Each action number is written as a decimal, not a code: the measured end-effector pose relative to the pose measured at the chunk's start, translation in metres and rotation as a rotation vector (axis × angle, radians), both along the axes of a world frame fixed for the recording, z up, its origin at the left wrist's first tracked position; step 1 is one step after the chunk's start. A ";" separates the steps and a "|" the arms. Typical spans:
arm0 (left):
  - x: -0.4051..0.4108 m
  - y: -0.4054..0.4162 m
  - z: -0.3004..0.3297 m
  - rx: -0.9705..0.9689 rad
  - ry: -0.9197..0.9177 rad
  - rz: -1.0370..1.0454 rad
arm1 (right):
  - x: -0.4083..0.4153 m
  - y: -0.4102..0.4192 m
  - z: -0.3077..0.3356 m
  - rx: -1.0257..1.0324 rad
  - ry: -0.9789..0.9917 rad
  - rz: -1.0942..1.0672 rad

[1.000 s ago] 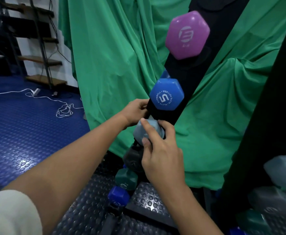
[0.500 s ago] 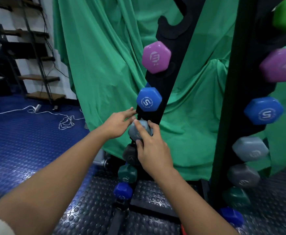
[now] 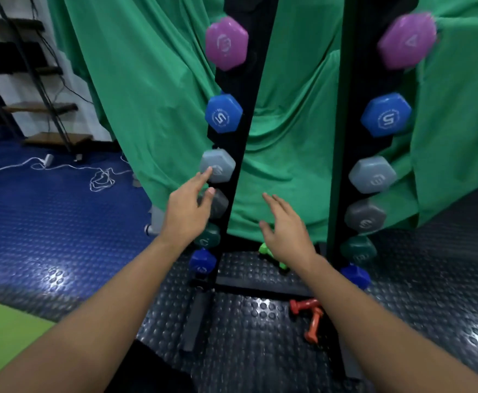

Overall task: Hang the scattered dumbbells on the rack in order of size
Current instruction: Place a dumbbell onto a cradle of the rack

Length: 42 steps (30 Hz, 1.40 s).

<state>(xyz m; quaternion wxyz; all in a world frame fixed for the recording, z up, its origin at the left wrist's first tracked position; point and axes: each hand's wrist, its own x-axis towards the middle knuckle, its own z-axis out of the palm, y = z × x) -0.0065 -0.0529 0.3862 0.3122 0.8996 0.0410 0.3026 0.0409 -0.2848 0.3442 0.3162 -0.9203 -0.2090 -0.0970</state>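
On the rack: dumbbells are hung on the black rack from top to bottom as purple dumbbell, blue dumbbell, light grey dumbbell, dark grey dumbbell, teal dumbbell and small blue dumbbell.
Second column: the same colours are seen at the right, from the purple end down.
Left hand: the fingers are held straight and nothing is gripped; one fingertip is touching the light grey dumbbell.
Right hand: it is spread open between the two columns, and nothing is held or touched.
On the floor: a green dumbbell is partly hidden by the right hand; two orange dumbbells are lying near the rack base.
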 end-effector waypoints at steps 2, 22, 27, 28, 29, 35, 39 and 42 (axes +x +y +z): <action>-0.008 -0.016 -0.019 0.008 0.012 -0.043 | -0.002 -0.024 -0.017 0.020 0.037 -0.049; 0.034 -0.136 -0.208 -0.045 0.543 -0.302 | -0.004 -0.124 -0.181 -0.025 0.396 -0.197; 0.062 -0.136 -0.254 -0.061 0.637 -0.262 | 0.023 -0.116 -0.225 0.013 0.467 -0.234; 0.072 -0.135 -0.262 -0.063 0.649 -0.251 | 0.031 -0.112 -0.235 0.019 0.485 -0.239; 0.081 -0.133 -0.270 -0.065 0.651 -0.245 | 0.039 -0.108 -0.243 0.031 0.504 -0.243; 0.137 -0.121 -0.315 -0.105 0.641 -0.204 | 0.104 -0.087 -0.299 0.010 0.539 -0.271; 0.172 -0.115 -0.343 -0.136 0.688 -0.184 | 0.160 -0.068 -0.327 0.020 0.570 -0.328; 0.196 -0.110 -0.364 -0.125 0.753 -0.170 | 0.201 -0.057 -0.353 -0.020 0.585 -0.365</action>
